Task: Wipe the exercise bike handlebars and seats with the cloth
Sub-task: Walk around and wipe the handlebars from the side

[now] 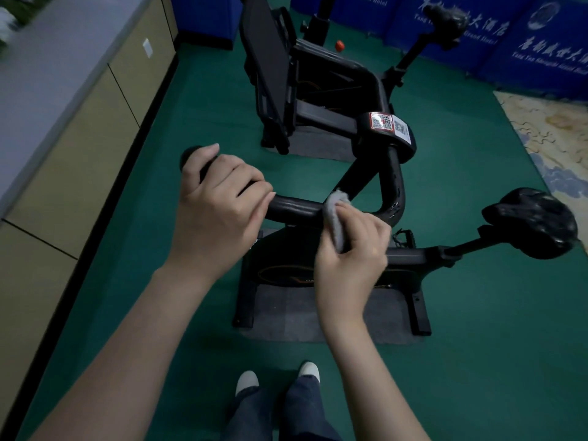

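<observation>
Our left hand (219, 202) wraps the handlebar (296, 210) grip near its end, our right hand (353, 249) pinches the grey cloth (335, 218) against the bar's middle, seat (534, 222) sits far right, second bike (318, 90) behind.

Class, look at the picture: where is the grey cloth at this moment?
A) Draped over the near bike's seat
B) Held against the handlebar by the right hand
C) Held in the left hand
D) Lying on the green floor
B: the right hand holds the cloth against the handlebar, while the left hand grips the handlebar without any cloth.
</observation>
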Demonstrator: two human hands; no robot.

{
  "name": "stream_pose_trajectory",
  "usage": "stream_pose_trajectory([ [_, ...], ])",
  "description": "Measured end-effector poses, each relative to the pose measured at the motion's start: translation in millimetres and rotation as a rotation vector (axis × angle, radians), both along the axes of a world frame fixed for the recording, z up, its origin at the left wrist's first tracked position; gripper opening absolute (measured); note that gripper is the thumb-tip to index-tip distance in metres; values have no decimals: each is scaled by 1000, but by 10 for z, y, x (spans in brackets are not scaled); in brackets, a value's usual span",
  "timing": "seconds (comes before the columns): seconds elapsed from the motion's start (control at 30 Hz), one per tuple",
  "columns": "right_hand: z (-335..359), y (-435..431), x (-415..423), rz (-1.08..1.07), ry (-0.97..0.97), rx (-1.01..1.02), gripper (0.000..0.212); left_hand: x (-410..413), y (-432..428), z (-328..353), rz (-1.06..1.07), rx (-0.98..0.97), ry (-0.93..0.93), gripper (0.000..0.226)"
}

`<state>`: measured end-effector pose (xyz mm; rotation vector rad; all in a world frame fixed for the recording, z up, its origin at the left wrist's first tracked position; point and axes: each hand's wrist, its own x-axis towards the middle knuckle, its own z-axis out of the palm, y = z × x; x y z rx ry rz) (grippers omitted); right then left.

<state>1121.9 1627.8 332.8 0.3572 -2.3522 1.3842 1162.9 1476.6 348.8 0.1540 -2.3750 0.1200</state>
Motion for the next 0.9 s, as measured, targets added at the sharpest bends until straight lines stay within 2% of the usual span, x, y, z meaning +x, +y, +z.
stream_pose_trajectory([
  [0.17, 19, 30, -48, 224, 156, 256, 27, -4, 9, 0, -2, 6, -4, 19],
  [0.27, 17, 100, -104, 241, 257, 372, 27, 0, 7, 0, 1, 10, -5, 19],
  [0.53, 8, -40, -32, 436, 299, 370, 25, 11, -1, 7, 9, 15, -24, 21],
  [0.63, 88, 132, -168, 357, 232, 396, 28, 16, 12, 13, 17, 27, -27, 20],
  [0.73, 288, 78, -360, 359, 52, 389, 21, 14, 29, 14, 24, 40, -32, 20],
  [0.9, 578, -248, -746, 747, -326, 483, 19, 19, 31, 14, 26, 34, -37, 20],
])
